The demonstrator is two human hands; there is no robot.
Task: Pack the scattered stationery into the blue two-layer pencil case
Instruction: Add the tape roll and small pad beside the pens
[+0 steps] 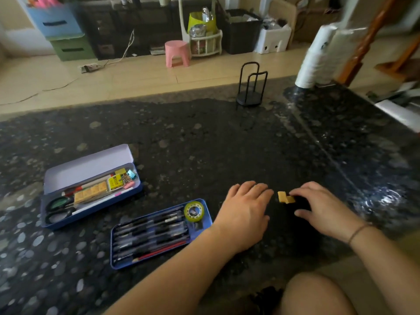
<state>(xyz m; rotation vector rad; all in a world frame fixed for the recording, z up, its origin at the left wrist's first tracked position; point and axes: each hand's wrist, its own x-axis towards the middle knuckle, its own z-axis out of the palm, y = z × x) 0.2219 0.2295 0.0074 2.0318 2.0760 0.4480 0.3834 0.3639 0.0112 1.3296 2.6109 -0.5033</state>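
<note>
Resting palm-down on the dark speckled counter (204, 144), the left hand (244, 214) lies flat with its fingers (254, 189) spread loosely and nothing in them. Just beside it, the right hand (327, 208) pinches small yellow pieces (286, 197), possibly erasers or clips, between fingertips and thumb; the pieces sit low at the counter surface, and whether they touch it I cannot tell. A thin band circles the right wrist.

The blue pencil case (91, 196) stands open to the left, well apart from the hands, its pale lid (88, 165) tipped back. Inside lie black-handled scissors (59, 209), a row of yellow blocks (91, 192), a small yellow box, a pink eraser and a few slim pens or pencils. The case's inner tray (159, 233) lies separately on the counter, nearer the left forearm, filled with dark pens side by side, a red pencil (162, 251) along its near edge and a roll of tape (193, 211) at its right end.

Farther back on the counter stands a black wire holder (250, 87)
</note>
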